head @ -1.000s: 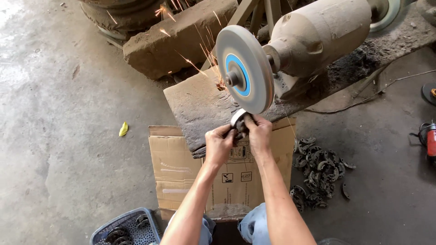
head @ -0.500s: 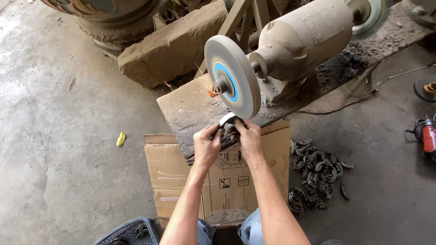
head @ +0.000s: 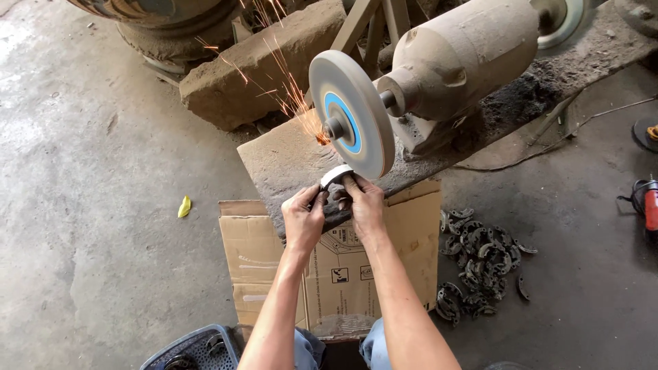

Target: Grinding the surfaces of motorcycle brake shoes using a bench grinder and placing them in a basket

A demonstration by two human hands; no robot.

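Note:
My left hand (head: 303, 218) and my right hand (head: 364, 203) together grip a small curved metal part (head: 336, 176). The part is pressed against the lower rim of a grey grinding wheel (head: 351, 123) with a blue centre. Orange sparks (head: 281, 82) fly up and to the left from the wheel. The wheel is mounted on a dusty bench grinder motor (head: 462, 58), which stands on a rough stone slab (head: 288, 164).
A cardboard sheet (head: 260, 260) hangs below the slab in front of my knees. A heap of dark curved metal parts (head: 480, 264) lies on the concrete floor at right. A blue plastic basket (head: 199, 351) sits at bottom left. A red power tool (head: 648, 205) lies at far right.
Both hands stay on the metal part at the wheel. Sparks now stream up and left, where half a second ago almost none showed.

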